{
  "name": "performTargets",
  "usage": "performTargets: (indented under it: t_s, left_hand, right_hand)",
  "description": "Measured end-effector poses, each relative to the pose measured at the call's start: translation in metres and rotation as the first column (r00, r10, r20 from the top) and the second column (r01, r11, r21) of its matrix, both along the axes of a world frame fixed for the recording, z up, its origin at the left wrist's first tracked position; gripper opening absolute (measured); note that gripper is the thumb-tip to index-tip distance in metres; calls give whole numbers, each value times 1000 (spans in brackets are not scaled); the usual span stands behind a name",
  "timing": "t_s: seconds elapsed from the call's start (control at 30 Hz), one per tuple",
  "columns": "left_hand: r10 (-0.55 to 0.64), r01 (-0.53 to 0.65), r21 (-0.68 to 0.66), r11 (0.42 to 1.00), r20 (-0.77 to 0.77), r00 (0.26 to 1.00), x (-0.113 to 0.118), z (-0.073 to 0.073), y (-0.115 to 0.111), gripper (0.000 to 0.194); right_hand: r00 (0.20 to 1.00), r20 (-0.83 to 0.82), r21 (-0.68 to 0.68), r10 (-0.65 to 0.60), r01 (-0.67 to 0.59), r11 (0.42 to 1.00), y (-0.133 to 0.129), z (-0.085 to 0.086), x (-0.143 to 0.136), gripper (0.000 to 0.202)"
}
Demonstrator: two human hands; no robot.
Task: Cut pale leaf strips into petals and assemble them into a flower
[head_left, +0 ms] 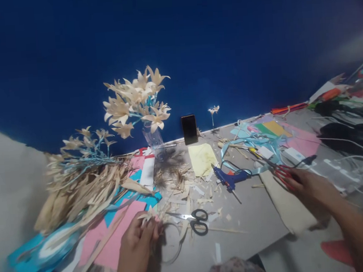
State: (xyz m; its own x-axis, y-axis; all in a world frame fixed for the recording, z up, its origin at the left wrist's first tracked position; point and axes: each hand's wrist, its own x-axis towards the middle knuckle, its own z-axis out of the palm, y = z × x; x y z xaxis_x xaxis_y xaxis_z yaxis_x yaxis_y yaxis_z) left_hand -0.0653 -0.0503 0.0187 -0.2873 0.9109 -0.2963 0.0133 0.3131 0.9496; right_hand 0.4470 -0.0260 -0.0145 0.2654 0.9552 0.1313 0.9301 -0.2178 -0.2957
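My left hand [137, 242] is closed around a small cream-coloured flower [147, 216] at the front of the table, its petals showing above the fingers. To the right of it lie black-handled scissors [193, 217] with their blades pointing left. My right hand [306, 187] reaches over the table's right side, its fingers wrapped round the handles of a red-handled tool [282, 173]. Whether this tool is pliers or scissors I cannot tell. Beneath that hand lies a folded cream cloth [284, 203]. A blue glue gun [229, 177] rests between the two hands.
A clear vase [153, 138] of cream flowers [138, 97] stands at the back, beside an upright phone [189, 129]. Dried husks [79, 188] and coloured paper [122, 231] cover the left. Blue ribbon [224, 149], white cables [352, 140] and a power strip [336, 173] lie right.
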Motion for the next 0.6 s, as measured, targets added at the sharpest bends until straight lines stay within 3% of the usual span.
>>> performTargets:
  t_s: [0.07,0.13,0.27,0.4,0.43,0.53,0.6]
  left_hand:
    - [19,-19,9,1000,-23,1000,0,2,1,37]
    - [25,-24,15,1000,-37,999,2,3,2,37]
    - [25,-25,7,1000,39,999,7,4,3,40]
    - [27,-27,22,999,8,1000,6,4,-1,38]
    - [23,-22,27,999,-21,1000,4,4,-3,37]
    - [27,-24,49,999,-60,998,-4,1,-11,34]
    - [19,-15,70,997,-58,998,-9,-2,-16,33]
  right_hand:
    - [992,-121,17,-30,32,999,-8,8,-3,29]
    - [948,-317,73,-7,31,997,-16,21,-24,35]
    - [791,-589,30,164,-181,983,-25,43,-110,31]
    - [537,-822,-102,191,-467,878,-24,48,-193,30]
    - [508,-839,-140,197,-550,823,-22,47,-206,24]
    - [515,-790,-137,333,-678,722,-14,44,-233,20]
    - [516,-762,-128,392,-713,689,-8,44,-243,21]
